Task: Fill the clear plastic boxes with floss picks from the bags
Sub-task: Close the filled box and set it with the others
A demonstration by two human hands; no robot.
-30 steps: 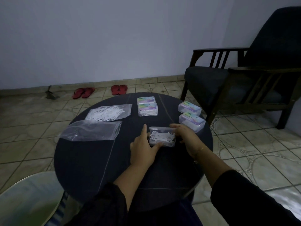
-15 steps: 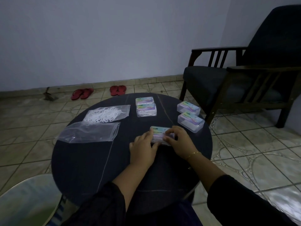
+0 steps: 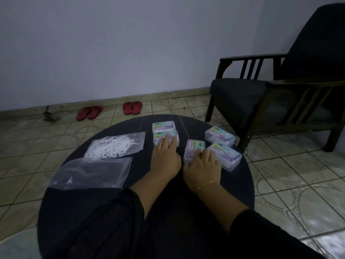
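On the round dark table [image 3: 141, 184], my right hand [image 3: 202, 165] grips the near end of a closed clear box [image 3: 194, 147] with a colourful label. My left hand [image 3: 165, 156] reaches forward, and its straight fingers touch the nearer of two closed boxes [image 3: 166, 137] at the back centre, just in front of the other one [image 3: 163, 126]. Two more closed boxes [image 3: 219, 138] [image 3: 225, 156] lie to the right of my right hand. At the left, a zip bag of white floss picks [image 3: 115, 146] lies beyond a nearly empty zip bag [image 3: 91, 173].
A dark wooden armchair [image 3: 280, 94] stands at the right, close to the table. Two pairs of red slippers [image 3: 89, 112] [image 3: 132, 107] lie on the tiled floor by the wall. A pale round surface [image 3: 16, 245] shows at the bottom left.
The open box of picks was closed with both hands. My right hand then slid it forward toward the right-hand boxes, and my left hand let go and reached to the back centre boxes.
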